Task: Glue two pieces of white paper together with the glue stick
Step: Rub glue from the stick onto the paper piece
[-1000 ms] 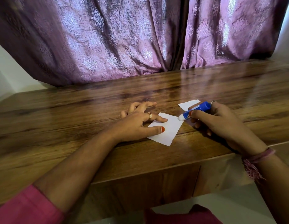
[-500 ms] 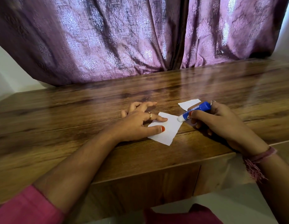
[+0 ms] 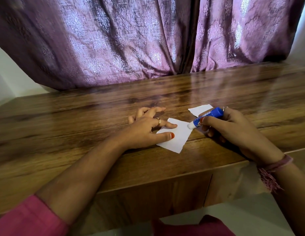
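White paper piece [image 3: 175,136] flat on the wooden bench [image 3: 80,120], near its front edge, with a torn lower right side. Pinned by the left hand [image 3: 145,128]: thumb and index finger pressed on the sheet, other fingers spread on the wood behind. Blue glue stick [image 3: 207,117] pinched in the closed right hand [image 3: 233,130], tilted, its white tip touching the far right corner of this sheet. Second white paper piece [image 3: 200,109] just behind, partly under the stick. Glossy brown surface; purple patterned curtain [image 3: 131,40] along the far edge.
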The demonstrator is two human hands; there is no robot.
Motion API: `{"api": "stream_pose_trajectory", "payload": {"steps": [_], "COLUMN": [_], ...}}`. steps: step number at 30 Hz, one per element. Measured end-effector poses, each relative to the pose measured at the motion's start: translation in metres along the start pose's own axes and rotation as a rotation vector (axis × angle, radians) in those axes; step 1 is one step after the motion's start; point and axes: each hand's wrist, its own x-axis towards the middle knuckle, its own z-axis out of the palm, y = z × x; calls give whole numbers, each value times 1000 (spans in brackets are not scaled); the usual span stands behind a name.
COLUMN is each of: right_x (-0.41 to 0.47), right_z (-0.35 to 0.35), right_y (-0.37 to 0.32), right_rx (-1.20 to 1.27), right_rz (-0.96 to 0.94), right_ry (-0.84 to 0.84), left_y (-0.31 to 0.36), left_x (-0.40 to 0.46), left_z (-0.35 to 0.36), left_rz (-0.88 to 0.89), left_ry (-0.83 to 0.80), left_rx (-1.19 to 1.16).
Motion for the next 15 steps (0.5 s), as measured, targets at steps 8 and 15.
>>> {"api": "stream_pose_trajectory", "payload": {"steps": [8,15], "right_x": [0,0], "right_z": [0,1], "right_y": [3,4], "right_rx": [-23,-37], "right_rz": [-43,-54], "right_ry": [-8,14], "left_y": [-2,-3], "left_x": [0,0], "left_z": [2,2], "left_rz": [1,2], "left_ry": [16,12], "left_rx": [-11,-9]}}
